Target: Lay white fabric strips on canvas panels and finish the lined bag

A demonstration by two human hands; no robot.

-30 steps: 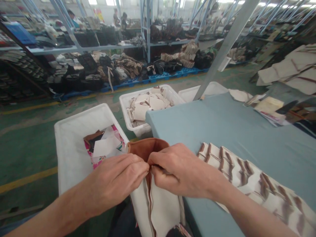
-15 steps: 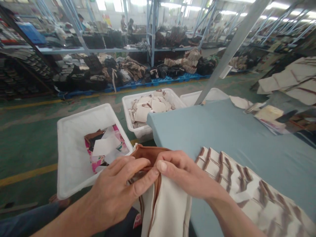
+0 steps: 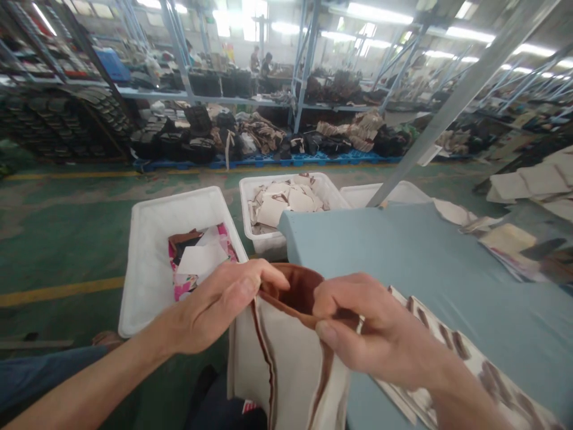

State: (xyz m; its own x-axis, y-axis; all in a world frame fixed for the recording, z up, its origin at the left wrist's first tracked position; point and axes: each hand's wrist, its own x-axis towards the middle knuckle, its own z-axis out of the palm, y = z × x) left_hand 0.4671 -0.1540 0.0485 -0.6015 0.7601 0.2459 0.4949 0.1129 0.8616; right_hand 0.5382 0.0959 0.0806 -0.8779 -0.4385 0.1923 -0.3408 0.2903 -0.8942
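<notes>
A cream cloth bag (image 3: 293, 352) with a brown rim and raw brown-edged seams hangs in front of me, its mouth upward and spread apart. My left hand (image 3: 217, 304) pinches the rim on the left, thumb outside and fingers reaching over the edge. On the right side of the mouth, my right hand (image 3: 371, 322) grips the rim between thumb and curled fingers. Brown lining shows inside the opening. The bag's lower end runs out of the picture. Beside my right forearm lies a row of overlapping cream pieces with brown strips (image 3: 441, 334), partly covered by that arm.
A blue-covered table (image 3: 394, 251) extends to the right, with a slanted metal post (image 3: 447, 119) rising at its far edge. On the floor stand a white bin (image 3: 147, 263) with scraps and another white bin (image 3: 248, 209) full of cream pieces. Stacked goods line the racks behind.
My hands have moved apart along the rim, and the bag's mouth has opened wider. The bag has turned so more of its side shows. The view has shifted left and up.
</notes>
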